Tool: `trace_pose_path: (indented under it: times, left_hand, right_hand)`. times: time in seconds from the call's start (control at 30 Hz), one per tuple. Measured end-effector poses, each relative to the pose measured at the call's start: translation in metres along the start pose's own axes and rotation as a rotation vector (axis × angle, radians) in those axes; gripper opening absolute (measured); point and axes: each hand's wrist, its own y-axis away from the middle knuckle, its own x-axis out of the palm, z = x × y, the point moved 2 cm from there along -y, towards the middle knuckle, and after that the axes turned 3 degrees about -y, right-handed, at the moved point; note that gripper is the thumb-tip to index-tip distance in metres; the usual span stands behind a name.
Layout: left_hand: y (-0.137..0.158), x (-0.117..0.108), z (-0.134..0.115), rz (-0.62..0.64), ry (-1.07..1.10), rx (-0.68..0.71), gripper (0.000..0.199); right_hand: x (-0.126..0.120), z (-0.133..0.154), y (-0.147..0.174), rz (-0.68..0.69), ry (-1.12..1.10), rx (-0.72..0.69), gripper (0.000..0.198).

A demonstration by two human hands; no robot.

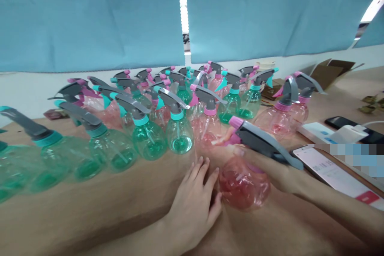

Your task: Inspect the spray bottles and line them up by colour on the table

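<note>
Grips a pink bottle (244, 186) near the neck in the right hand (252, 158). Rests the left hand (194, 204) palm down on the desk (132, 216), just beside the bottle's body. Shows green bottles (150, 141) in a row at left, other pink bottles (276, 121) crowded among more green behind, a lit phone (333, 172) at right, cardboard (329, 73) farther back.

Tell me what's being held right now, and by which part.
The right hand grips a pink spray bottle around the neck, just below its gray spray head. The left hand holds nothing.
</note>
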Motion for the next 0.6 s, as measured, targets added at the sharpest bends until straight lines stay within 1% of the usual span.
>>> trace_pose_path:
  times: [0.13, 0.2, 0.4, 0.6]
  left_hand:
    - [0.0, 0.003, 0.001, -0.016, 0.013, -0.01, 0.039]
    - [0.0, 0.004, 0.002, -0.021, 0.015, -0.011, 0.039]
    - [0.0, 0.003, 0.001, 0.029, -0.033, 0.034, 0.043]
    - [0.0, 0.002, 0.003, 0.026, -0.03, 0.05, 0.045]
  right_hand:
    - [-0.002, 0.001, -0.002, -0.002, 0.011, 0.099, 0.029]
    - [-0.001, 0.001, -0.002, 0.029, -0.015, 0.135, 0.033]
    - [0.002, 0.009, -0.009, 0.109, -0.089, 0.128, 0.041]
    - [0.002, 0.015, -0.011, 0.118, -0.103, 0.11, 0.036]
